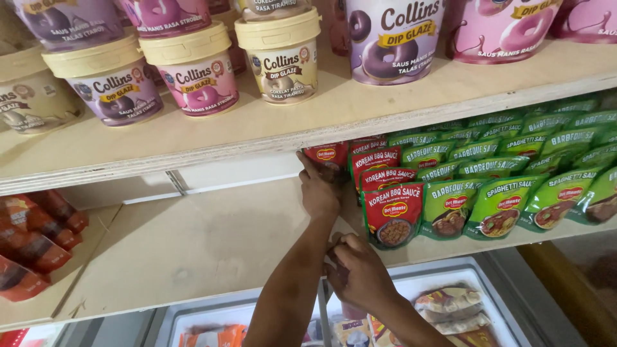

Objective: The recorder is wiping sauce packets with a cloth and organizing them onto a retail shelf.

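On the far left of the lower shelf [193,244], a few red packets [32,238] lie in a loose heap. Above them, on the upper shelf [257,128], stand tubs [199,71] with cream lids and pictures of glazed rings on their sides. Toward the middle, the left hand [319,189] reaches deep under the upper shelf, its fingers on a red sauce pouch [329,157] at the back of the row; how tightly the fingers close on it cannot be told, since the palm faces away. Just below, at the shelf's front edge, the right hand [360,273] is curled with fingers pressed together around something dark that is mostly hidden. To the right stand more red pouches [393,215], then rows of green pouches [501,205] running to the far edge. Under the shelf, a glass-topped freezer [418,276] shows wrapped goods inside.
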